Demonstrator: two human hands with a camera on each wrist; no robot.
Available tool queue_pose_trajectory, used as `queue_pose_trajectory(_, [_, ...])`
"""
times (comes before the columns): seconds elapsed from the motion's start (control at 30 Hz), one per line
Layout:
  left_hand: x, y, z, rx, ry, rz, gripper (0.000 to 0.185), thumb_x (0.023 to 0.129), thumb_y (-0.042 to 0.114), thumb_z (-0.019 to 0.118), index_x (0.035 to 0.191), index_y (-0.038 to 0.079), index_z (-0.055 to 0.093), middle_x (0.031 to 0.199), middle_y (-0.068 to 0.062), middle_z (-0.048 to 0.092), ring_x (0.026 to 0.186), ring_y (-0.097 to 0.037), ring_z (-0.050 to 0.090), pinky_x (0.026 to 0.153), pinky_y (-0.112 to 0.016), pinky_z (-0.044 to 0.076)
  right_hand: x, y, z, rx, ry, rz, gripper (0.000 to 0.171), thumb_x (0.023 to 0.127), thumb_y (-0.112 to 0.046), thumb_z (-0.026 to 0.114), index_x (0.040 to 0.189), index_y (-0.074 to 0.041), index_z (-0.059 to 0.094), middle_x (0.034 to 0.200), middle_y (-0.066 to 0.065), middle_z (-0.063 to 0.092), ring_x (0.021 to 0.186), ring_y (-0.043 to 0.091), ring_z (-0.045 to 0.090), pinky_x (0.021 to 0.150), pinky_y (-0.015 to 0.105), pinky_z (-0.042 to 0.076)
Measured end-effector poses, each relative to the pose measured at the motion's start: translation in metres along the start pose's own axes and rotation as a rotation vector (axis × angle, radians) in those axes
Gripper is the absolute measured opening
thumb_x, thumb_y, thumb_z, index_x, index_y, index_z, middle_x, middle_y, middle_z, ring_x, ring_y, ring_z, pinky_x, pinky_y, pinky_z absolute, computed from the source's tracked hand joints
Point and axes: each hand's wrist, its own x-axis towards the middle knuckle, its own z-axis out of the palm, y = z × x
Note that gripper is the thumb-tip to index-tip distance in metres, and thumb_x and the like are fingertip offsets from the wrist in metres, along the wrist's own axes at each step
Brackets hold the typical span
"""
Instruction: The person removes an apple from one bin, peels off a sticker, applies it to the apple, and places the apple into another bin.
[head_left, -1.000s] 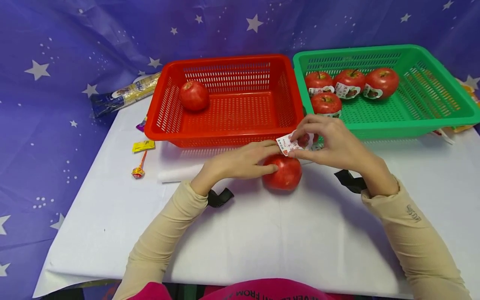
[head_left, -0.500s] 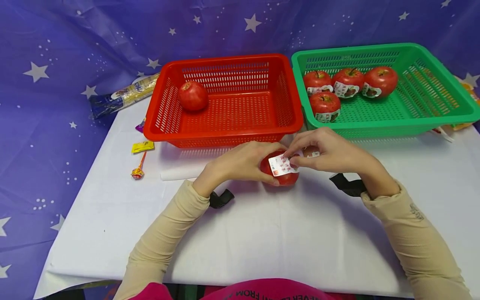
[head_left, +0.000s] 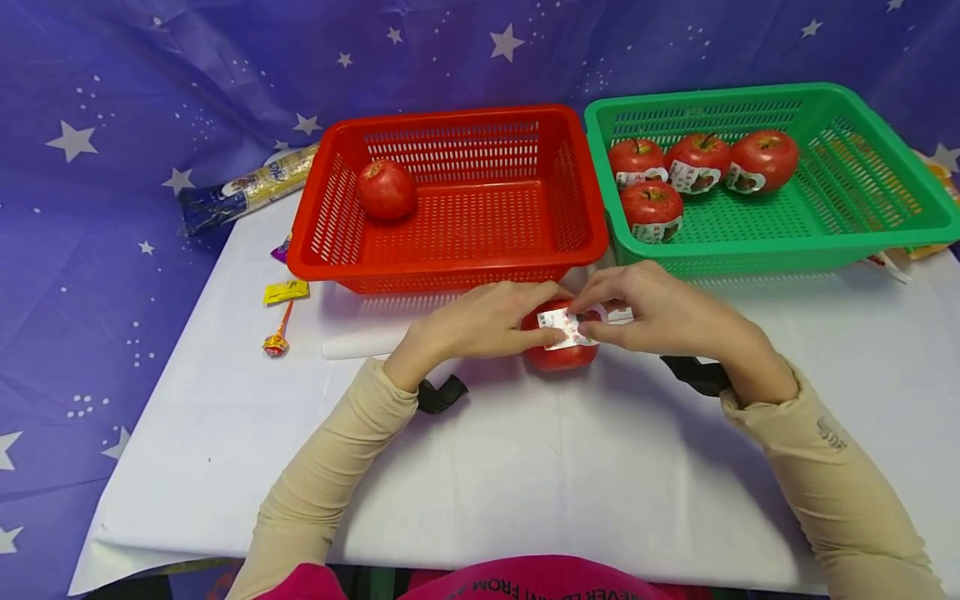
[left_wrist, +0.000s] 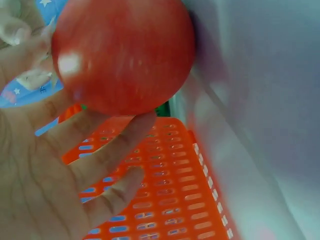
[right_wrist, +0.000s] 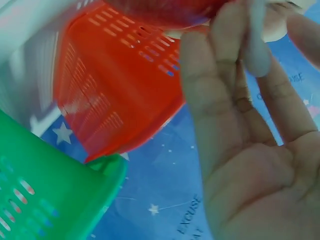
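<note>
A red apple point(head_left: 564, 358) sits on the white cloth between my hands, in front of the red basket. My left hand point(head_left: 480, 323) steadies it from the left, the thumb over a white printed sticker point(head_left: 553, 320) on top. In the left wrist view, fingers of that hand touch the side of the apple point(left_wrist: 125, 55). My right hand point(head_left: 667, 312) pinches the sticker's right end between thumb and fingertips. In the right wrist view, the right hand point(right_wrist: 260, 165) has the pale sticker edge point(right_wrist: 257, 52) at its fingers, beside the apple point(right_wrist: 165, 12).
The red basket point(head_left: 450, 271) behind my hands has one apple point(head_left: 386, 190) without a visible sticker. Several stickered apples point(head_left: 699, 162) lie in the green basket point(head_left: 795, 246). At left are a lollipop point(head_left: 276, 343), a yellow packet point(head_left: 286, 292) and a long blue-and-yellow packet point(head_left: 251, 192).
My right hand has brought the sticker down and left onto the apple's top. My left hand has spread round the apple, and its thumb now lies on the sticker.
</note>
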Motion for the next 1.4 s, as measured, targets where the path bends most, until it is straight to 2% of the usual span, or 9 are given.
queue_pose_trajectory(0.23, [-0.001,-0.002,-0.003,-0.057,-0.035,0.053,0.049,0.093,0.043,0.06,0.133,0.017,0.049,0.124,0.004,0.061,0.104,-0.008,0.057,0.092,-0.025,0.046,-0.001,-0.008,0.004,-0.099,0.06,-0.062,0.02,0.081,0.001,0.068,0.097,-0.007,0.076,0.097,0.006,0.074,0.079,0.013,0.066,0.067,0.03,0.053])
queue_pose_trajectory(0.33, [0.0,-0.002,-0.002,-0.07,-0.035,0.076,0.051,0.092,0.041,0.061,0.137,0.019,0.049,0.129,0.005,0.059,0.112,-0.007,0.056,0.098,-0.024,0.044,-0.005,-0.01,-0.001,-0.091,0.02,-0.026,0.023,0.081,0.005,0.066,0.097,-0.008,0.076,0.09,0.002,0.074,0.068,0.007,0.059,0.059,0.024,0.049])
queue_pose_trajectory(0.53, [0.002,0.001,-0.001,-0.057,-0.035,0.078,0.054,0.092,0.044,0.061,0.14,0.023,0.048,0.127,0.008,0.058,0.116,-0.005,0.053,0.102,-0.022,0.04,-0.015,-0.01,-0.012,-0.118,-0.072,0.027,0.021,0.083,-0.003,0.07,0.101,-0.013,0.076,0.093,-0.003,0.075,0.073,0.002,0.062,0.063,0.023,0.051])
queue_pose_trajectory(0.7, [0.002,0.002,-0.002,-0.07,-0.038,0.058,0.053,0.091,0.04,0.064,0.138,0.021,0.049,0.126,0.007,0.059,0.115,-0.006,0.053,0.101,-0.023,0.041,-0.023,-0.014,-0.019,-0.203,0.078,0.047,0.016,0.083,-0.009,0.072,0.098,-0.011,0.076,0.087,-0.003,0.074,0.066,0.005,0.06,0.061,0.026,0.05])
queue_pose_trajectory(0.8, [0.001,0.002,-0.003,-0.075,-0.031,0.067,0.052,0.091,0.039,0.065,0.136,0.019,0.05,0.126,0.006,0.059,0.114,-0.007,0.054,0.099,-0.023,0.042,-0.022,-0.018,-0.018,-0.094,0.156,-0.029,0.013,0.083,-0.009,0.072,0.094,-0.015,0.076,0.082,-0.007,0.072,0.064,0.002,0.057,0.06,0.021,0.047])
queue_pose_trajectory(0.93, [0.001,0.004,-0.003,-0.072,-0.017,0.103,0.047,0.091,0.038,0.065,0.132,0.017,0.051,0.124,0.005,0.061,0.11,-0.009,0.057,0.095,-0.022,0.044,-0.006,-0.022,0.002,0.105,0.026,-0.129,0.009,0.087,-0.012,0.069,0.091,-0.019,0.074,0.08,-0.013,0.068,0.07,-0.001,0.057,0.063,0.019,0.047])
queue_pose_trajectory(1.07, [-0.001,0.004,-0.004,-0.071,-0.016,0.116,0.042,0.09,0.033,0.066,0.126,0.016,0.053,0.118,0.005,0.062,0.105,-0.011,0.058,0.092,-0.023,0.046,0.008,-0.013,0.016,0.182,-0.081,-0.067,0.006,0.088,-0.013,0.068,0.086,-0.015,0.074,0.071,-0.01,0.064,0.062,0.001,0.053,0.057,0.021,0.047])
queue_pose_trajectory(1.27, [-0.001,0.002,-0.004,-0.083,-0.041,0.12,0.05,0.088,0.033,0.069,0.132,0.015,0.051,0.128,0.004,0.058,0.115,-0.012,0.054,0.101,-0.026,0.042,0.011,0.018,0.007,0.345,-0.249,0.024,0.01,0.087,-0.006,0.066,0.081,-0.007,0.074,0.064,0.0,0.066,0.057,0.008,0.057,0.053,0.023,0.047])
queue_pose_trajectory(1.4, [0.0,-0.001,-0.003,-0.144,-0.049,0.14,0.05,0.086,0.026,0.072,0.131,0.014,0.053,0.127,0.003,0.06,0.113,-0.009,0.055,0.1,-0.025,0.042,0.008,0.034,0.0,0.204,-0.363,0.114,0.012,0.085,-0.008,0.065,0.079,-0.01,0.075,0.069,0.0,0.071,0.061,0.006,0.06,0.055,0.021,0.046])
